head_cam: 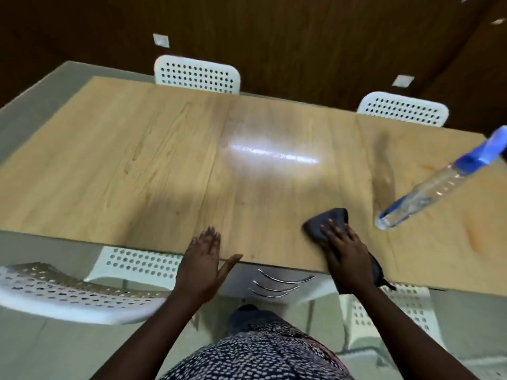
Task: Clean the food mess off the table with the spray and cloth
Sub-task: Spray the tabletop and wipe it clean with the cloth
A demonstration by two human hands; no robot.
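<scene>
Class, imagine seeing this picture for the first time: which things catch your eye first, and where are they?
The right hand presses a dark cloth flat near the wooden table's front edge. A clear spray bottle with a blue top stands at the right, and the left hand rests open on the front edge.

This looks like a canteen or shared eating room. A long wood-grain table (137, 149) fills the middle, with matching white perforated chairs: two at its far side (197, 74) (402, 108), more tucked along its near edge (137, 266). Beyond the table runs dark wood wall panelling (288, 37) with small white plates (161, 40).
</scene>
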